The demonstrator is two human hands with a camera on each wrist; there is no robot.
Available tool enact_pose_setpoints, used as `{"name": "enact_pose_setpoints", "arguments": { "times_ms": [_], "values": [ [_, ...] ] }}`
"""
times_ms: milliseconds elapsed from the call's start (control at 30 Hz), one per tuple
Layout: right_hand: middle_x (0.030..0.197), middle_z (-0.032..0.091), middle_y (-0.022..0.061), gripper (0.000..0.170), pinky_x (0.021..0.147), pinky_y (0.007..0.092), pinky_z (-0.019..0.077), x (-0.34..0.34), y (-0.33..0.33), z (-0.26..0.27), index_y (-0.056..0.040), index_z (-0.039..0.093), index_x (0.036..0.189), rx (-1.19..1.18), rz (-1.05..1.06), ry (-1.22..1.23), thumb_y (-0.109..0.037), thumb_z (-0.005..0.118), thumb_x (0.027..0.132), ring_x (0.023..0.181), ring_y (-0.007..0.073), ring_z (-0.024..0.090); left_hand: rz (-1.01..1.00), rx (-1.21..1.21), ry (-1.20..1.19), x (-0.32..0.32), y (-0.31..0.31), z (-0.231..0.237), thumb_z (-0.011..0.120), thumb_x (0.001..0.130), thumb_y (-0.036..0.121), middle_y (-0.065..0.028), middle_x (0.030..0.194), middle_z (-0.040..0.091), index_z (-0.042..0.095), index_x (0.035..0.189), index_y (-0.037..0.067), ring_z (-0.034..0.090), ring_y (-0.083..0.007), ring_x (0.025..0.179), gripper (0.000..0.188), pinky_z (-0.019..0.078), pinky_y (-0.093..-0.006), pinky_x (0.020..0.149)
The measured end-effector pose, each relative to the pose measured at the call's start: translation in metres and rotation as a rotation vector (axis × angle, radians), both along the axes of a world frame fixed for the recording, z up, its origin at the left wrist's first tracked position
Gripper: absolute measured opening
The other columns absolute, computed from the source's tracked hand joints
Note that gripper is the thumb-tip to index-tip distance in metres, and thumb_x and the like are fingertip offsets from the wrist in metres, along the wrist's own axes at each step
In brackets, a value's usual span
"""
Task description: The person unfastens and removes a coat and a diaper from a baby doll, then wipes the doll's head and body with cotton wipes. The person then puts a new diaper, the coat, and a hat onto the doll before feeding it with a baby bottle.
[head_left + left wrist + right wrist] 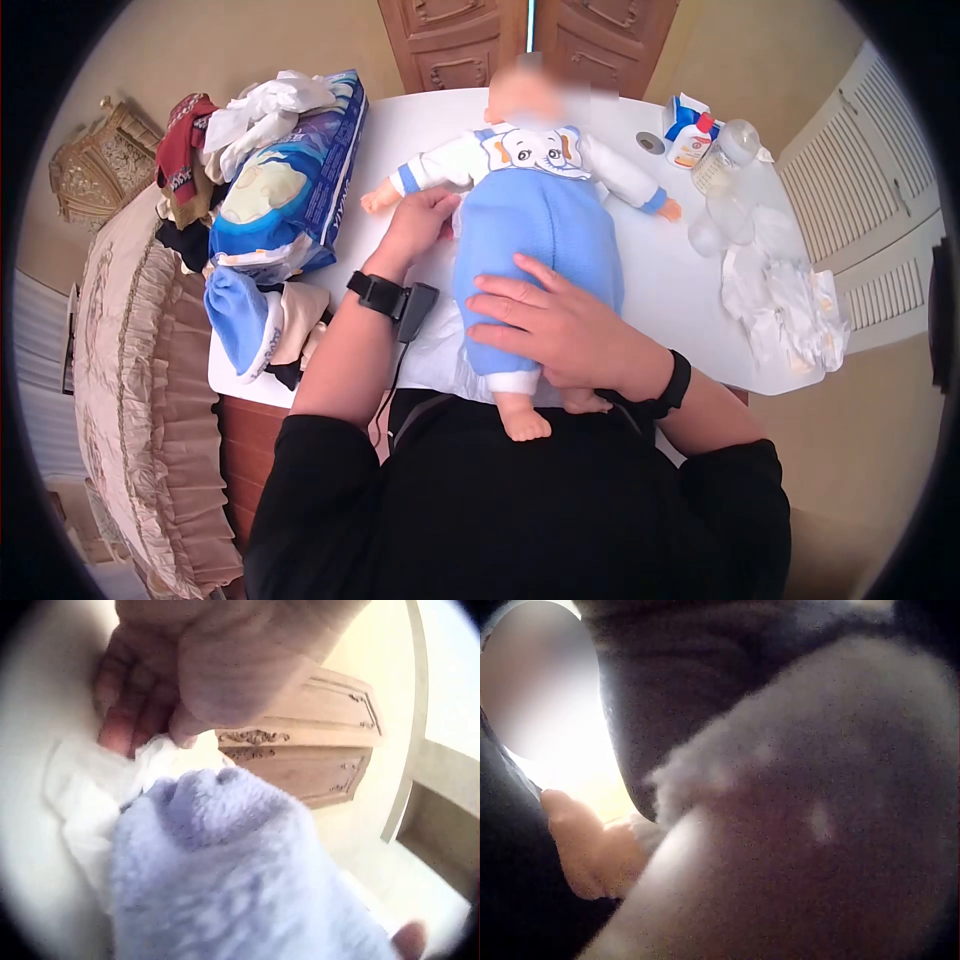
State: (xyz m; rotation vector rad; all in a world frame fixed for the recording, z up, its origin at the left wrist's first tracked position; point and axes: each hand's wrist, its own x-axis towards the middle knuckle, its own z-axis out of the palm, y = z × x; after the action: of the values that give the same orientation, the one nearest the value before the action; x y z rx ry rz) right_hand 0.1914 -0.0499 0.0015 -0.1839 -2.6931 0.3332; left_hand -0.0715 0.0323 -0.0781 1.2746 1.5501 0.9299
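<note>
A doll in blue fleece trousers (560,225) and a white top with an elephant face (540,152) lies on its back on the white table (660,290). My right hand (535,320) rests on the trousers with its fingers spread. Beside the doll's waist, my left hand (425,222) pinches the edge of a thin white sheet (430,345). In the left wrist view the left hand (187,682) holds white material (161,757) between thumb and fingers, next to the fleece (225,877). The right wrist view is dark, with a doll's foot (592,851) showing at the left.
At the left lie a blue diaper pack (285,195) with clothes on it and a blue hat (238,310). Along the right side are a lotion bottle (690,145), clear bottles (728,215) and several white diapers (785,310).
</note>
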Motion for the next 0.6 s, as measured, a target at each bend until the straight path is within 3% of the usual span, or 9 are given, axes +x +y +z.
{"name": "enact_pose_setpoints", "arguments": {
  "times_ms": [67, 133, 200, 267, 333, 367, 433, 533, 600],
  "values": [
    [0.126, 0.054, 0.0087, 0.043, 0.110, 0.0531, 0.0299, 0.001, 0.000, 0.002, -0.0094, 0.061, 0.111, -0.027, 0.000, 0.002, 0.002, 0.058, 0.069, 0.129, 0.0265, 0.044, 0.034, 0.077, -0.032, 0.003, -0.003, 0.003, 0.062, 0.091, 0.014, -0.0039, 0.077, 0.061, 0.061, 0.094, -0.001, 0.054, -0.0120, 0.061, 0.015, 0.0469, -0.0287, 0.061],
    [0.128, 0.053, 0.0097, 0.049, 0.110, 0.0497, 0.0316, 0.007, 0.006, 0.013, -0.0100, 0.060, 0.116, -0.263, -0.025, 0.133, 0.003, 0.054, 0.070, 0.129, 0.0293, 0.044, 0.074, 0.153, -0.066, 0.004, -0.006, 0.005, 0.064, 0.088, 0.010, -0.0052, 0.081, 0.061, 0.060, 0.097, -0.001, 0.054, -0.0128, 0.062, 0.014, 0.0464, -0.0278, 0.061],
    [0.128, 0.053, 0.0110, 0.052, 0.108, 0.0445, 0.0347, 0.026, 0.018, 0.024, -0.0095, 0.058, 0.120, -0.274, -0.293, 0.246, 0.003, 0.052, 0.070, 0.127, 0.0310, 0.046, -0.088, 0.664, 0.355, 0.005, -0.009, 0.007, 0.068, 0.081, 0.003, -0.0091, 0.090, 0.060, 0.057, 0.102, -0.001, 0.058, -0.0154, 0.073, 0.024, 0.0482, -0.0291, 0.066],
    [0.114, 0.062, 0.0121, 0.031, 0.096, 0.0407, 0.0454, 0.041, 0.051, 0.017, -0.0058, 0.060, 0.112, -0.319, -0.684, 0.445, -0.009, 0.059, 0.080, 0.110, 0.0282, 0.060, -0.139, 0.584, 0.381, 0.016, -0.019, 0.020, 0.067, 0.080, 0.004, -0.0106, 0.091, 0.061, 0.058, 0.102, 0.000, 0.059, -0.0184, 0.078, 0.025, 0.0488, -0.0310, 0.070],
    [0.092, 0.069, 0.0096, 0.025, 0.083, 0.0373, 0.0506, 0.062, 0.092, -0.001, -0.0054, 0.063, 0.105, -0.354, -1.042, 0.180, -0.024, 0.060, 0.088, 0.087, 0.0254, 0.067, -0.196, 0.511, 0.407, 0.021, -0.020, 0.018, 0.067, 0.079, 0.005, -0.0120, 0.093, 0.061, 0.058, 0.103, 0.001, 0.061, -0.0213, 0.083, 0.026, 0.0494, -0.0330, 0.073],
    [0.092, 0.069, 0.0096, 0.025, 0.083, 0.0373, 0.0506, 0.064, 0.105, -0.009, -0.0054, 0.063, 0.105, -0.350, -1.044, 0.180, -0.024, 0.060, 0.088, 0.087, 0.0254, 0.067, -0.211, 0.606, 0.428, 0.021, -0.015, 0.007, 0.065, 0.081, 0.007, -0.0138, 0.094, 0.061, 0.058, 0.104, 0.002, 0.061, -0.0254, 0.086, 0.025, 0.0489, -0.0347, 0.076],
    [0.076, 0.068, 0.0092, 0.032, 0.071, 0.0354, 0.0524, 0.064, 0.123, -0.026, -0.0048, 0.066, 0.096, -0.663, -1.212, -0.160, -0.035, 0.058, 0.091, 0.069, 0.0249, 0.067, -0.234, 0.690, 0.445, 0.020, -0.006, -0.012, 0.063, 0.082, 0.008, -0.0155, 0.095, 0.062, 0.059, 0.106, 0.003, 0.062, -0.0295, 0.088, 0.024, 0.0485, -0.0364, 0.079],
    [0.073, 0.068, 0.0130, 0.035, 0.065, 0.0359, 0.0513, 0.053, 0.140, -0.050, -0.0043, 0.065, 0.087, -0.917, -1.142, -0.057, -0.039, 0.059, 0.089, 0.065, 0.0262, 0.066, -0.185, 0.621, 0.253, 0.018, 0.002, -0.028, 0.059, 0.084, 0.010, -0.0187, 0.097, 0.062, 0.060, 0.108, 0.004, 0.060, -0.0345, 0.092, 0.025, 0.0473, -0.0388, 0.082],
    [0.073, 0.067, 0.0134, 0.035, 0.064, 0.0362, 0.0510, 0.052, 0.156, -0.073, -0.0036, 0.064, 0.084, -0.777, -1.145, -0.067, -0.038, 0.061, 0.088, 0.066, 0.0263, 0.066, -0.165, 0.354, 0.047, 0.018, -0.001, -0.020, 0.059, 0.084, 0.009, -0.0204, 0.097, 0.062, 0.063, 0.106, 0.003, 0.059, -0.0370, 0.095, 0.023, 0.0466, -0.0409, 0.085]
  ]
}}
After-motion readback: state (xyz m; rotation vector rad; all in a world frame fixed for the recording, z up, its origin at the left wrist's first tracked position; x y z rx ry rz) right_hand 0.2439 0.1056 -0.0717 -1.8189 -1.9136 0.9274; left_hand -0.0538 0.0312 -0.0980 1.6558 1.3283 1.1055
